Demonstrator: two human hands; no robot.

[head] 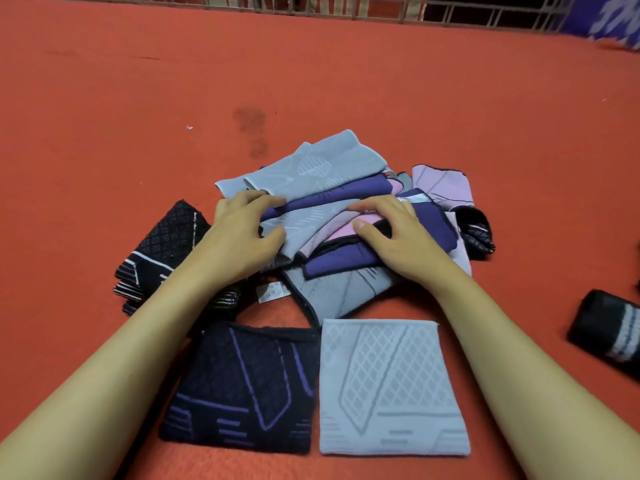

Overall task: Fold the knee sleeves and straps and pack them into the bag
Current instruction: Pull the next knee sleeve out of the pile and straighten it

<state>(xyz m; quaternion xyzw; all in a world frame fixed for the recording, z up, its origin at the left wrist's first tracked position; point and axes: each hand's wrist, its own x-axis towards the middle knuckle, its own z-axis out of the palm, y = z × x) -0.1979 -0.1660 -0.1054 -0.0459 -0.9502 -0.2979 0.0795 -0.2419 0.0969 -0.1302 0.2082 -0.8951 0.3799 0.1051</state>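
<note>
**Sorting the pile, two sleeves folded**

I am still at the folding step — no bag shows anywhere I can see. The pile of knee sleeves (346, 216) lies in the middle of the red surface (138, 98), and everything else I place from it. My left hand (239, 233) rests on its left edge, fingers curled onto a grey sleeve (304, 171), thumb under a fold. My right hand (391, 230) lies on the right side, fingers bent over pink and purple layers; whether it truly grips one I cannot tell.

Nearer me than the pile lie two folded sleeves: one navy sleeve (242, 386), one pale grey sleeve (391, 386), side by side. Left of the pile sits a dark stack (159, 251); to its right, one rolled black strap (609, 330).

Next, I judge, I must draw a single sleeve free — without dragging its neighbours.
</note>
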